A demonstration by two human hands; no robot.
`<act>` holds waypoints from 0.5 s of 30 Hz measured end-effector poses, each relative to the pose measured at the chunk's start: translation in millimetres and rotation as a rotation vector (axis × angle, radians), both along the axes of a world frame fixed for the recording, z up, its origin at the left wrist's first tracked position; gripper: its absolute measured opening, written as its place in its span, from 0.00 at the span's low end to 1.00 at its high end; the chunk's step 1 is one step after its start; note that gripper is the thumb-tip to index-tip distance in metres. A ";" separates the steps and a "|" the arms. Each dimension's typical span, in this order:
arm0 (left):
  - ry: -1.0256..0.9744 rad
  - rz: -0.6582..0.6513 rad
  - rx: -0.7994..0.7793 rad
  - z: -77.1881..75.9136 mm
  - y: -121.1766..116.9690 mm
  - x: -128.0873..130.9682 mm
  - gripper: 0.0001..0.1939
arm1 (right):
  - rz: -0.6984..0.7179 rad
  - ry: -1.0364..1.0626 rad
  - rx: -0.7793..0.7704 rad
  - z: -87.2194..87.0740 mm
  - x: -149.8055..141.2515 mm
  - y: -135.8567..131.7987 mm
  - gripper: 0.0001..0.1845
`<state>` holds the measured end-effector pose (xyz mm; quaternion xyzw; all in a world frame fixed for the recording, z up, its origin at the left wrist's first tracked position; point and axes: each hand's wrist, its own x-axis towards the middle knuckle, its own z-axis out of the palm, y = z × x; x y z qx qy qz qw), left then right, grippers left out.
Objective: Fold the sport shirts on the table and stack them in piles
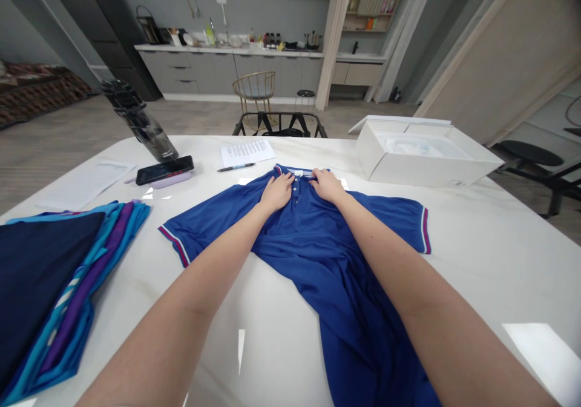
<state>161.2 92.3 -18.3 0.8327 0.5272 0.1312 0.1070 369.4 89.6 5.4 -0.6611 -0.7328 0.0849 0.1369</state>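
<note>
The left grip (pixel 276 192) and right grip (pixel 327 186) lie spread open, unclamped, on the placket of a blue polo shirt (pixel 299 243) mid-way across the white counter (pixel 476 261). Smoothing seems the step in hand; the rumpled near part calls for flattening next.

Shirt hem (pixel 372 364) cut off, sheet text (pixel 248 152) illegible
</note>
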 end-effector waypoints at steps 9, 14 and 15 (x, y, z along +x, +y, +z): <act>0.082 0.098 -0.001 1.5 -6.9 9.7 0.33 | -0.095 0.280 0.113 5.1 13.4 10.2 0.11; 0.117 0.070 -0.021 3.8 -5.5 7.6 0.32 | -0.120 0.046 0.098 -0.5 -33.7 7.3 0.24; 0.118 0.063 -0.020 5.1 -7.6 6.1 0.31 | -0.096 0.013 0.096 -3.1 -38.6 5.8 0.27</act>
